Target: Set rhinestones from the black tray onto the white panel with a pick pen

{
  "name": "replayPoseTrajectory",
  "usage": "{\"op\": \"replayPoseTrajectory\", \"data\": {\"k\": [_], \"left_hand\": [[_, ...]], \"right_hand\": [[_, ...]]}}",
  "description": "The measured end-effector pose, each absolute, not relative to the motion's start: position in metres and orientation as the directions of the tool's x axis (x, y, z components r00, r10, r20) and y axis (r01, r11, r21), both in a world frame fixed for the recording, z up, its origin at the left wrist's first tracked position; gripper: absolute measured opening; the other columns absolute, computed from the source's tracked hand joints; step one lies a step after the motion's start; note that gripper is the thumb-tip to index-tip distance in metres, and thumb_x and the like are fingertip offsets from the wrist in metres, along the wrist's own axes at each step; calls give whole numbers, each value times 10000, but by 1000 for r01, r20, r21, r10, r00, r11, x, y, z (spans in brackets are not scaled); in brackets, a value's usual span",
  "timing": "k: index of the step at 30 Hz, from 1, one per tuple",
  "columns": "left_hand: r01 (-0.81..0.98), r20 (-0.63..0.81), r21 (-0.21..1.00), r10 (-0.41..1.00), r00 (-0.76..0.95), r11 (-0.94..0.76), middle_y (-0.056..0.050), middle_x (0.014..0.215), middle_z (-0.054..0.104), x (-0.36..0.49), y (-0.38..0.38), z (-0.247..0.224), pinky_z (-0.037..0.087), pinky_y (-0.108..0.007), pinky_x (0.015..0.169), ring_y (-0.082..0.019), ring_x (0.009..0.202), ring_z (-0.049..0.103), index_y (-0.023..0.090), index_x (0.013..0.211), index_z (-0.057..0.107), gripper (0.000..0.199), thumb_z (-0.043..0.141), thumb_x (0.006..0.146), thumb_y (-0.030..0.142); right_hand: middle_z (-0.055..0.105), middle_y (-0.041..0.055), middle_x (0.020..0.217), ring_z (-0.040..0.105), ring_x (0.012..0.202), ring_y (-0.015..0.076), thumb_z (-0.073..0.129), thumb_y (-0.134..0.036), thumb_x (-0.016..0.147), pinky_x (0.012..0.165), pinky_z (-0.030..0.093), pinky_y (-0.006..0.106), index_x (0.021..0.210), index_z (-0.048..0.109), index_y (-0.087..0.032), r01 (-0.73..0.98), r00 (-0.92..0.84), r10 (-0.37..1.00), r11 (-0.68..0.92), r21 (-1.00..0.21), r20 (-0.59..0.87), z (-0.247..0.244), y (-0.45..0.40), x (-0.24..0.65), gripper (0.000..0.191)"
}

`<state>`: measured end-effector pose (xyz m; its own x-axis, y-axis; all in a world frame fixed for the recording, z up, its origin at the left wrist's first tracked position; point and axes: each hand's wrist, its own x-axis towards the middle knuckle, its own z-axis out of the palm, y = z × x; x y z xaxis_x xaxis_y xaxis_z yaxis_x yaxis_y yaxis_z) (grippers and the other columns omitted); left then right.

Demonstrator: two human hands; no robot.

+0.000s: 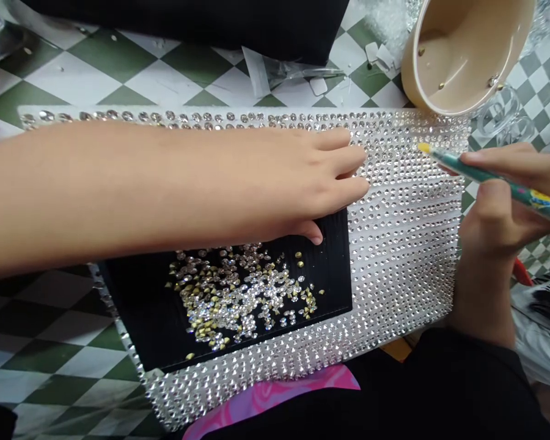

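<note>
My left hand [321, 174] lies palm down with its fingers loosely apart, over the top edge of a black tray [137, 318] and the stone-covered sheet beside it. My left forearm hides part of the tray. Clear and gold-backed rhinestones [247, 305] lie in a loose heap on the tray, which rests on a white sheet [403, 244] set with rows of shiny stones. On the right, my right hand [508, 195] grips a slim teal pencil [472, 170] with a yellow tip. That tip is over the upper right part of the rows.
A cream cup [417, 73] lies on its side at the top right, with a few stones inside. A black box-like object [211, 24] stands along the back. Clear plastic wrapping [266, 70] and white scraps [380, 55] lie on the checked tablecloth [101, 61].
</note>
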<state>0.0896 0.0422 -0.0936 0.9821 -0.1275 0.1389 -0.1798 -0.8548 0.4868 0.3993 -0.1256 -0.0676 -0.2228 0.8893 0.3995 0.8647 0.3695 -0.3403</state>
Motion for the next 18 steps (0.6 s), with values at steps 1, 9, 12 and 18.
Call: {"op": "replayPoseTrajectory", "data": {"k": [1,9,12,18], "left_hand": [[-174,129,489,-127,984,-855,-113,1198,553,89,42,-93,485,-580,1050,-333,1260,525,115,1224,637,388,344,1073,320],[-187,128,474,-143,982,-861,-116,1211,548,89,42,-95,484,-605,1092,-363,1303,524,119,1258,625,407,361,1087,378],[-184,128,497,-137,982,-848,-124,1218,551,90,42,-95,469,-629,1102,-373,1307,520,108,1236,632,404,355,1084,359],[-187,132,473,-141,981,-861,-117,1189,543,90,42,-93,482,-600,1070,-343,1268,528,107,1226,618,379,329,1066,294]], "right_hand": [[807,149,1108,771,947,310,500,-211,1098,841,624,533,1415,746,-177,863,-168,854,368,-346,492,-71,-122,392,403],[833,150,932,737,732,251,644,-199,1061,641,495,402,1164,853,-133,881,-48,793,321,-349,607,-92,-117,387,242],[838,159,909,743,705,250,641,-199,1055,616,507,410,1113,849,-123,885,-59,782,329,-331,620,-93,-113,389,229],[822,155,874,742,692,256,615,-286,1069,579,533,409,1092,854,-142,890,-57,797,314,-332,602,-90,-115,387,281]]}}
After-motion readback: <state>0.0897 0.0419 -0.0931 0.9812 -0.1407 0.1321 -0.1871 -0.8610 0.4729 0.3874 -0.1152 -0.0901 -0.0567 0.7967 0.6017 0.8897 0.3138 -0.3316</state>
